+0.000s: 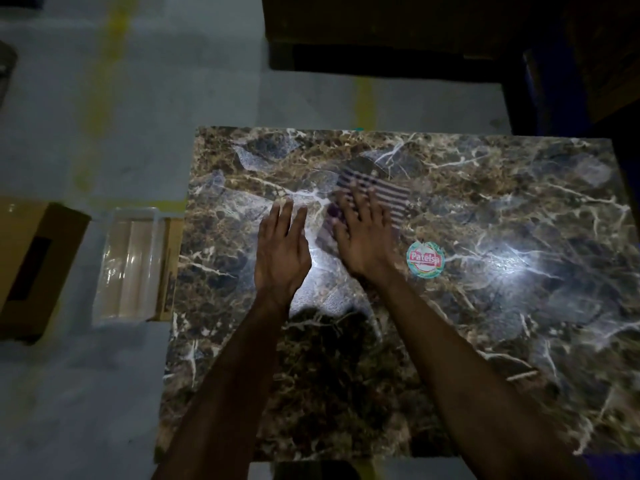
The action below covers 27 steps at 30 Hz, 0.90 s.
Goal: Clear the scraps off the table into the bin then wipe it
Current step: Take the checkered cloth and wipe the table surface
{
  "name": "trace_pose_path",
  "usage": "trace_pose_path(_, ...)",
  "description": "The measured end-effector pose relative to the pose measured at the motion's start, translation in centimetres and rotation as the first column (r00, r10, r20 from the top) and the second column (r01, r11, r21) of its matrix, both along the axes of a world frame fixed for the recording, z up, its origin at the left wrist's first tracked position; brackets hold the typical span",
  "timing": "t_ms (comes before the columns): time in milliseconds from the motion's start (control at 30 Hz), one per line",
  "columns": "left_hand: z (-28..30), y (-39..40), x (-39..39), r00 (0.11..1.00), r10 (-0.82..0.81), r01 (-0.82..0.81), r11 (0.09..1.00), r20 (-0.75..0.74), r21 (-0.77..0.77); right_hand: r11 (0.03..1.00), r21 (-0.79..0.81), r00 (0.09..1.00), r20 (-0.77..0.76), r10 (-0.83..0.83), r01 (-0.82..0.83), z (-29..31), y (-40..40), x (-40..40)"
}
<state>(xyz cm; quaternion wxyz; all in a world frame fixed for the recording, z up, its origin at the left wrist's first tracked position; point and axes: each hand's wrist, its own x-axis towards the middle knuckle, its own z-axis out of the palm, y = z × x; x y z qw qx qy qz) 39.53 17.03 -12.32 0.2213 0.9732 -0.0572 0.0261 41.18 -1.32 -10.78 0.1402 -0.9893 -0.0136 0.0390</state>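
My two forearms reach up from the bottom edge across the marble-patterned tabletop (502, 306), the nearest things in sight.

Off the tabletop's left edge, at about nine o'clock, a brown cardboard box (31, 268) sits on the pale floor (104, 393), and just beside it, touching the tabletop's side as far as I can tell, stands the bin (133, 265) (a carton lined with clear plastic, its inside too glary to read).

My left hand (282, 247) lies flat near the tabletop's middle, fingers straight and together, pointing toward twelve o'clock, gripping nothing; its fingertips rest on the bright reflection there.

Just to its right, my right hand (363, 237) presses down with spread, straight fingers on the striped cloth (388, 197), which pokes out past my fingertips toward one o'clock. The cloth is blurred, so its folds are unclear.

At four o'clock from that hand, near my wrist, a round sticker (425, 259) with red lettering lies flat on the marble.

Beyond the tabletop's far edge, at twelve to two o'clock, dark furniture (398, 32) fills the corner.
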Motion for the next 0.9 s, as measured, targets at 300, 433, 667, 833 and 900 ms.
trace_pose_path(300, 0.2, -0.2, 0.0, 0.999, -0.049, 0.049, 0.999, 0.005, -0.001, 0.993, -0.019, 0.993, -0.014, 0.115, -0.115, -0.4, -5.2, -7.2)
trace_pose_path(433, 0.2, -0.1, 0.0, 0.999, -0.036, 0.036, 0.999, 0.023, -0.007, 0.999, 0.027, 1.000, 0.018, -0.024, 0.023, -0.6, -3.7, -2.7)
trace_pose_path(667, 0.0, -0.1, -0.1, 0.999, -0.054, 0.054, 0.998, 0.009, -0.029, 0.975, 0.008, 0.973, 0.064, 0.221, -0.222, -1.3, -0.5, -6.9)
trace_pose_path(833, 0.1, -0.1, 0.1, 0.999, -0.031, 0.032, 0.998, 0.027, -0.052, 0.992, -0.046, 0.993, -0.012, 0.116, -0.116, -1.1, -5.1, -10.5)
trace_pose_path(900, 0.0, -0.1, 0.1, 0.999, -0.035, 0.036, 0.998, 0.027, -0.048, 1.000, -0.010, 0.999, -0.013, 0.029, -0.029, -0.9, -5.3, -8.7)
